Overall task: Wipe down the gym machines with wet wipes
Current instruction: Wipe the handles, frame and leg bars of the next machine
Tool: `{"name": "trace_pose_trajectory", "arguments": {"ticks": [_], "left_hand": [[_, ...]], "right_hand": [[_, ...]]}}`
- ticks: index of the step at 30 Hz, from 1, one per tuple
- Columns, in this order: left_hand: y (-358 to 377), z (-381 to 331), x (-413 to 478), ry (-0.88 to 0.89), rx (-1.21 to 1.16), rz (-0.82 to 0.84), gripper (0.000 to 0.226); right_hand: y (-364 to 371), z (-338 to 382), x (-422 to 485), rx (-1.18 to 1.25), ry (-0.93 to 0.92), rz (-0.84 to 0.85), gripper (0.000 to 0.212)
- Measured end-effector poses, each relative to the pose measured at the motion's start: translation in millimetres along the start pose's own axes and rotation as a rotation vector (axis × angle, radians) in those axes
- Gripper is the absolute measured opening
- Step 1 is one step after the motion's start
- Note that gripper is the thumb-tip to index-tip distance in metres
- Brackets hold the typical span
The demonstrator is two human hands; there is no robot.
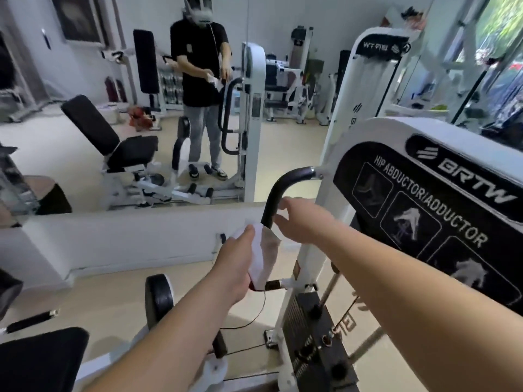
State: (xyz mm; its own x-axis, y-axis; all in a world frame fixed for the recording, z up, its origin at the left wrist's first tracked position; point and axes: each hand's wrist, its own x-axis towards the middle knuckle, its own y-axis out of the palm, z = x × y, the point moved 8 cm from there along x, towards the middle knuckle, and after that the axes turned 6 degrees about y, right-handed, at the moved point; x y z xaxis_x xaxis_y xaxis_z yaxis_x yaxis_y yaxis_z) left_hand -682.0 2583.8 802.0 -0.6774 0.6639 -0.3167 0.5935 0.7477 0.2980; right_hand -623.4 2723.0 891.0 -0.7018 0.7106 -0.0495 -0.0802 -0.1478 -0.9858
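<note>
- Nearest, low and left of the black handle (273,199), a black seat pad (39,360) filled the corner.
- Below the handle stood the dark weight stack (314,335) in its white frame.
- I had my left hand (235,267) curled round a white wipes pack (264,256), gripping it just under the handle's bend and covering the handle's lower stretch.
- My right hand (300,224) was open with its fingers loosely spread, just right of the handle. Blur hid whether the fingertips touched anything.
- Right of the handle, the machine's panel (424,210) read "HIP ABDUCTOR/ADDUCTOR".
- Beyond the handle, a wall mirror (70,142) reflected a person in a black shirt.
</note>
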Motion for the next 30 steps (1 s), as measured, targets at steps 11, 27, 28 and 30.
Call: {"name": "trace_pose_trajectory", "arguments": {"ticks": [11, 27, 28, 30], "left_hand": [[52, -57, 114, 0.201, 0.130, -0.160, 0.031], [189, -88, 209, 0.777, 1.292, 0.151, 0.038], [191, -89, 222, 0.644, 1.245, 0.223, 0.042], [190, -82, 241, 0.333, 0.983, 0.385, 0.045]], "right_hand": [[-44, -81, 143, -0.679, -0.070, -0.200, 0.047], [-26, -94, 193, -0.951, -0.055, -0.128, 0.011], [-26, -94, 192, -0.929, -0.053, -0.118, 0.010], [-28, -94, 191, -0.910, -0.039, -0.125, 0.008]]}}
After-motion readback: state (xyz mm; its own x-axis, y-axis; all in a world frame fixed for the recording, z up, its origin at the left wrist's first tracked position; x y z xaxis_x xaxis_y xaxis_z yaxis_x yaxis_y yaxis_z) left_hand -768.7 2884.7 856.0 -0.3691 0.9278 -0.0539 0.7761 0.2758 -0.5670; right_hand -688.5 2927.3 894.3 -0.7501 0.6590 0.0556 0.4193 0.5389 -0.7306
